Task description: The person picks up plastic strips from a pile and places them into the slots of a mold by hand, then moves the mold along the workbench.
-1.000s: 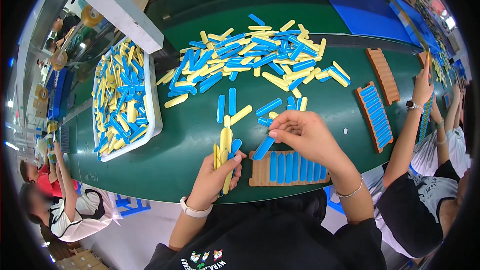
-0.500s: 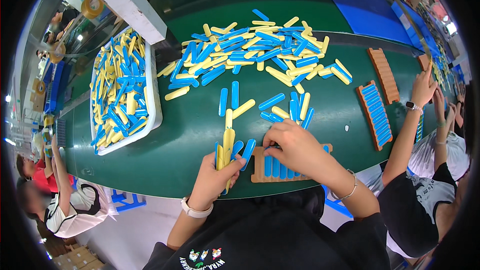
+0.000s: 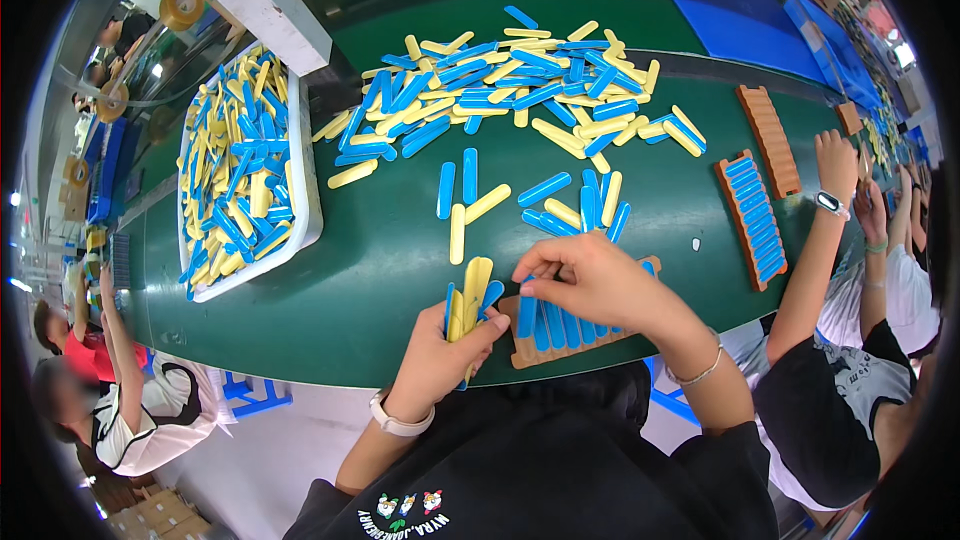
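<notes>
My left hand (image 3: 445, 355) is closed round a fanned bunch of blue and yellow strips (image 3: 472, 298), flat and round-ended. Just right of it, an orange-brown ribbed tray (image 3: 532, 355) lies slightly turned at the table's near edge. Blue strips (image 3: 568, 330) sit side by side in its grooves. Over the tray's left end, my right hand (image 3: 580, 280) pinches a blue strip (image 3: 526, 312) by its upper end; the strip stands over the leftmost groove. This hand and its wrist hide part of the tray's far side.
A large heap of blue and yellow strips (image 3: 500, 85) spreads over the green table (image 3: 370, 270), with a few loose ones nearer. At left stands a white bin (image 3: 312, 210) full of strips. Right lie a filled tray (image 3: 752, 225) and another tray (image 3: 768, 140), near a co-worker's arm (image 3: 815, 240).
A blue strip that stuck out right of my left hand is now in my right fingers at the tray's left end. The tray has turned slightly, its right end farther away.
</notes>
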The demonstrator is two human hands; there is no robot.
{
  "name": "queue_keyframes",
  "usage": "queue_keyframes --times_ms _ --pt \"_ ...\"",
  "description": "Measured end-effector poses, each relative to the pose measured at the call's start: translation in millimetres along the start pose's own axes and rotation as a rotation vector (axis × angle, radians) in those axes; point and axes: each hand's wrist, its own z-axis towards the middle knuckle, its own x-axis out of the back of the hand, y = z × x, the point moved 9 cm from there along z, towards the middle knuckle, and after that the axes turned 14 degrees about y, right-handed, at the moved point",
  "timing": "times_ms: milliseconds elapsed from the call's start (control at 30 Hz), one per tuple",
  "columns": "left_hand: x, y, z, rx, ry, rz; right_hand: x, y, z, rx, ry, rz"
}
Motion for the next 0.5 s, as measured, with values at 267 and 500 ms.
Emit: queue_keyframes --times_ms 267,500 --pt "24.8 -1.7 6.2 -0.002 0.092 -0.116 -26.4 -18.2 -14.3 0.361 -0.036 -0.446" --pt "17.4 -1.7 5.7 -0.002 0.048 -0.064 6.1 -12.8 -24.0 0.416 0.236 -0.482"
